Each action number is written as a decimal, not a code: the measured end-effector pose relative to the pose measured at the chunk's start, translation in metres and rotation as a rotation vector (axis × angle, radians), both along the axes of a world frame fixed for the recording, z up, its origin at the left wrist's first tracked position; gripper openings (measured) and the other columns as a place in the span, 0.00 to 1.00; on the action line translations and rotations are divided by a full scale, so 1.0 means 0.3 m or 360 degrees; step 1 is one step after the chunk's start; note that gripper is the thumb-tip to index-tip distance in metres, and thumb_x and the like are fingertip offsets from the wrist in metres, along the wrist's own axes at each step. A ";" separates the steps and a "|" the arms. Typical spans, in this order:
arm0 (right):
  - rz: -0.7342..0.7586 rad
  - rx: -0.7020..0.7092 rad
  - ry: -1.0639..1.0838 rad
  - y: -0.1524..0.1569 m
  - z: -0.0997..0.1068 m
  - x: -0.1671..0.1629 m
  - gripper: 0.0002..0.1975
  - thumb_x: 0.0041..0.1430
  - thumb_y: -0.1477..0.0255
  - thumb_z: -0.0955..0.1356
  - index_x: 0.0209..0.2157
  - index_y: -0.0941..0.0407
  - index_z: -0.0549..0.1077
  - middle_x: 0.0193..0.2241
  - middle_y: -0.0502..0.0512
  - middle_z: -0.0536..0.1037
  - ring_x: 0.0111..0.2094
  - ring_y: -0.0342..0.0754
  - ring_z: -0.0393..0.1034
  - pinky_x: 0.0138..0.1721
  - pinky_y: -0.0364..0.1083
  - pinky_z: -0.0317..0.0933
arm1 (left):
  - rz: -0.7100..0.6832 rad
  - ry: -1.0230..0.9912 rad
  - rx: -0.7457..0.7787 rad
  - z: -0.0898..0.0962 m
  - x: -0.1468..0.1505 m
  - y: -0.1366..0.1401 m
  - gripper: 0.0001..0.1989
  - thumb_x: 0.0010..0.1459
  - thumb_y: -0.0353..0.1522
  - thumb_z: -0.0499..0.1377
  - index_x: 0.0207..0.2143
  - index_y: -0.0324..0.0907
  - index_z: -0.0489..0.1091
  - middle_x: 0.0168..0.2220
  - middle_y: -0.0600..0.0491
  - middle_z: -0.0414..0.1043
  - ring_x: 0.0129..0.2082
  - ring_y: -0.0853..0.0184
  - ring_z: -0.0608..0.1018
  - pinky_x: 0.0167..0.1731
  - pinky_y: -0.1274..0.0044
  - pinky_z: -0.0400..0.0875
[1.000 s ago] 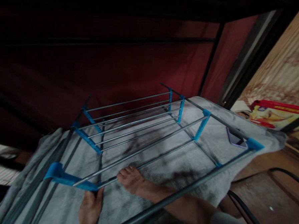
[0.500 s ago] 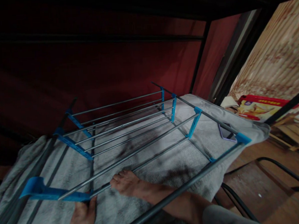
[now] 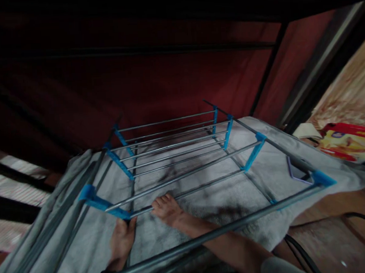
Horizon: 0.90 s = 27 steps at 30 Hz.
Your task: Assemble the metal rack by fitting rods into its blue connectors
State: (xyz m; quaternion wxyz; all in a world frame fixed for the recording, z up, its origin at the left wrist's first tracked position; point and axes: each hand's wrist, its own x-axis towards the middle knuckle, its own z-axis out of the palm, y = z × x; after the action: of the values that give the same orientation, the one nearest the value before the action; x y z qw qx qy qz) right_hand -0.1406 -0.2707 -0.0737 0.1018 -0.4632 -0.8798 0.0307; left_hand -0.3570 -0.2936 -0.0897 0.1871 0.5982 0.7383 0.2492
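Observation:
A rack (image 3: 167, 147) of grey metal tubes with blue plastic connectors lies across a grey blanket (image 3: 201, 209). My right hand (image 3: 167, 210) is wrapped around a thin lower tube near its left end, the arm reaching under the thick front tube. Just left of it, my left hand (image 3: 123, 237) is closed at the lower end of the near-left blue connector (image 3: 105, 206), where the thin tube meets it. Part of that hand's grip is hidden behind the connector.
On the blanket at the right lies a phone (image 3: 299, 171), partly behind the rack. Beyond stands a red and yellow box (image 3: 348, 142). A brown chair (image 3: 325, 243) is at lower right. Dark metal bars (image 3: 129, 51) frame the bed before a red wall (image 3: 155, 85).
The view has turned left, so the rack and both hands appear farther right. My hands keep their places on the thin tube and the blue connector.

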 end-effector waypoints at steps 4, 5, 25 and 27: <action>0.0041 0.0006 0.0035 0.002 -0.036 -0.001 0.12 0.72 0.69 0.59 0.46 0.54 0.73 0.44 0.53 0.79 0.45 0.49 0.71 0.50 0.48 0.62 | 0.0012 -0.0101 0.0127 -0.005 0.029 -0.024 0.14 0.61 0.41 0.50 0.45 0.44 0.63 0.47 0.40 0.74 0.53 0.47 0.75 0.55 0.56 0.68; 0.0058 0.0006 0.0036 0.007 -0.046 -0.003 0.11 0.72 0.71 0.60 0.45 0.55 0.74 0.44 0.54 0.79 0.45 0.50 0.71 0.49 0.49 0.62 | 0.0023 -0.0137 0.0157 -0.009 0.033 -0.026 0.14 0.61 0.40 0.50 0.45 0.44 0.64 0.48 0.41 0.74 0.53 0.48 0.75 0.56 0.57 0.68; 0.0111 -0.0192 0.0053 -0.153 0.052 0.071 0.27 0.68 0.79 0.59 0.67 0.56 0.61 0.67 0.62 0.63 0.66 0.53 0.57 0.65 0.54 0.57 | -0.0098 -0.0783 0.0294 0.053 0.007 -0.046 0.12 0.50 0.36 0.67 0.38 0.48 0.72 0.38 0.47 0.75 0.47 0.48 0.75 0.55 0.60 0.66; 0.0090 -0.0379 0.0094 -0.267 0.081 0.129 0.27 0.66 0.81 0.58 0.64 0.54 0.65 0.67 0.60 0.63 0.68 0.54 0.56 0.65 0.54 0.58 | -0.0205 -0.0864 0.0157 0.097 -0.016 -0.055 0.15 0.47 0.37 0.68 0.38 0.48 0.73 0.36 0.49 0.74 0.40 0.52 0.76 0.49 0.60 0.69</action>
State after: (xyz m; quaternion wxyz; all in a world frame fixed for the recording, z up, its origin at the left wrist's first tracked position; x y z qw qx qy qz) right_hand -0.1018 -0.3508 -0.0493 0.0712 -0.4460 -0.8793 0.1513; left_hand -0.3617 -0.3102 -0.0605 0.3642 0.5636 0.6086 0.4235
